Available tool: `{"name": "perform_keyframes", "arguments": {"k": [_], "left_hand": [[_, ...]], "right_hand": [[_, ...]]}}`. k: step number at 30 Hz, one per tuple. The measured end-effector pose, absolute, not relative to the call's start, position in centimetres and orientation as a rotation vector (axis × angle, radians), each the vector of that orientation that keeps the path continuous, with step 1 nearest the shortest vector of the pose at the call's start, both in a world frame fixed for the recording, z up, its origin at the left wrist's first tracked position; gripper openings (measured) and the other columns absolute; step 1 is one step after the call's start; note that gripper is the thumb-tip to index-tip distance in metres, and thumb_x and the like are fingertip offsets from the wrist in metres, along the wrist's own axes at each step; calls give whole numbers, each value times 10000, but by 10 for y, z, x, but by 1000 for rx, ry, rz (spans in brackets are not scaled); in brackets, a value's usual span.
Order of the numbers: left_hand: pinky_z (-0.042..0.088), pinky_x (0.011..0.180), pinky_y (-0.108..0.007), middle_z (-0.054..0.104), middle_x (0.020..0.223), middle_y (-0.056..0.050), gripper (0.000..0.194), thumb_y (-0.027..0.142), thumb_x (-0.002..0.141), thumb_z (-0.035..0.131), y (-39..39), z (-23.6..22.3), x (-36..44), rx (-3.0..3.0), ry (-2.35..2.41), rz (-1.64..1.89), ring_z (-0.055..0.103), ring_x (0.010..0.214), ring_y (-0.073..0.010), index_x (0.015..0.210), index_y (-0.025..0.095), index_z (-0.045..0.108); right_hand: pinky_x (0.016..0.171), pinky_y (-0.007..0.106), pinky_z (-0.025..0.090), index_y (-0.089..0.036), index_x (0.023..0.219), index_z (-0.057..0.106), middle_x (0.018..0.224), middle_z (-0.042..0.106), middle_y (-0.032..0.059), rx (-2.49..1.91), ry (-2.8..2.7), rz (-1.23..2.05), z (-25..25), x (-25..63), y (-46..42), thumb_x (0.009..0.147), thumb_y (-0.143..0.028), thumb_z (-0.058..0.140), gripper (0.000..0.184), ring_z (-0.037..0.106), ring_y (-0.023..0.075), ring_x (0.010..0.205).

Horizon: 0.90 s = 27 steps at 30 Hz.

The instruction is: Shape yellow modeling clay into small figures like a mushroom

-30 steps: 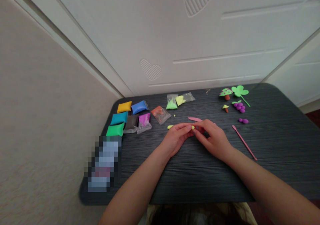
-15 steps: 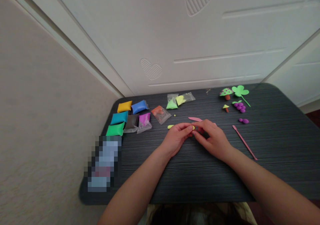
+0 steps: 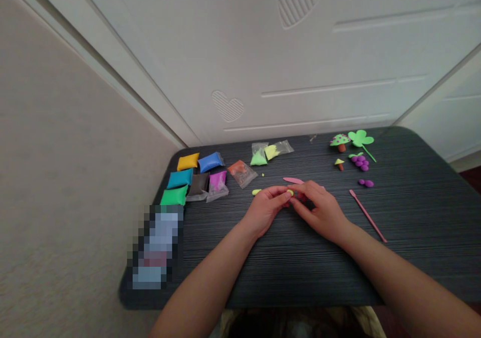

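Between my fingertips is a small piece of yellow modelling clay (image 3: 290, 192). My left hand (image 3: 267, 205) pinches it with thumb and forefinger, while my right hand (image 3: 317, 207) presses its thumb and fingers against the other side. Another yellow clay piece (image 3: 256, 192) lies on the table just past my left knuckles, and a tiny yellow crumb (image 3: 263, 174) sits farther back. A pink modelling knife (image 3: 293, 180) lies behind my hands, partly hidden by the right one. To the right rests a thin pink modelling tool (image 3: 367, 215).
Clay packets, among them a blue one (image 3: 211, 162) and an open orange one (image 3: 241, 173), stretch along the back left. Finished figures stand back right: a mushroom (image 3: 340, 141), a green clover (image 3: 361, 139) and purple grapes (image 3: 360, 162). A blurred-out flat object (image 3: 158, 247) lies front left.
The yellow clay between my fingertips shows a little rounder than before. Both hands keep almost the same place, and the view has shifted very slightly.
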State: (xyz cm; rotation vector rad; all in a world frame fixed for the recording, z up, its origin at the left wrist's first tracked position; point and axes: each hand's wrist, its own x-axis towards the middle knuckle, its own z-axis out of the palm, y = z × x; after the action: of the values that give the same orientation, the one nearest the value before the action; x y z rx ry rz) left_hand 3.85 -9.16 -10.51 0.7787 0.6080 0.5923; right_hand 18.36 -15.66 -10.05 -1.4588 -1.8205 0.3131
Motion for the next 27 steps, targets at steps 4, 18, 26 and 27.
{"name": "perform_keyframes", "arguments": {"k": [4, 18, 26, 27], "left_hand": [[415, 814, -280, 693, 835, -43, 178, 255, 693, 722, -92, -105, 38, 804, 617, 598, 590, 770, -115, 834, 146, 722], [417, 867, -297, 709, 913, -51, 223, 298, 797, 624, -99, -3, 30, 1237, 619, 821, 592, 877, -170, 968, 193, 721], [453, 864, -316, 682, 1024, -61, 245, 389, 807, 587, -98, 46, 51, 1067, 522, 1181, 581, 930, -184, 943, 231, 716], [457, 859, -306, 686, 1005, -56, 238, 392, 807, 587, -98, 47, 51, 1087, 542, 1212, 587, 923, -180, 927, 235, 720]], "right_hand": [[818, 349, 504, -214, 1077, 602, 929, 652, 64, -1451, -1802, 338, -103, 184, -155, 863, -219, 518, 230, 606, 184, 905], [730, 277, 541, -270, 987, 674, 898, 638, 41, -1199, -1681, 222, -4, 186, -149, 841, -210, 576, 186, 630, 151, 843], [723, 187, 545, -301, 933, 646, 931, 655, 2, -1071, -1407, 10, 49, 176, -140, 817, -191, 601, 167, 645, 115, 861], [723, 175, 544, -297, 927, 645, 924, 665, -3, -1065, -1401, 1, 50, 175, -141, 816, -186, 600, 164, 650, 110, 854]]}}
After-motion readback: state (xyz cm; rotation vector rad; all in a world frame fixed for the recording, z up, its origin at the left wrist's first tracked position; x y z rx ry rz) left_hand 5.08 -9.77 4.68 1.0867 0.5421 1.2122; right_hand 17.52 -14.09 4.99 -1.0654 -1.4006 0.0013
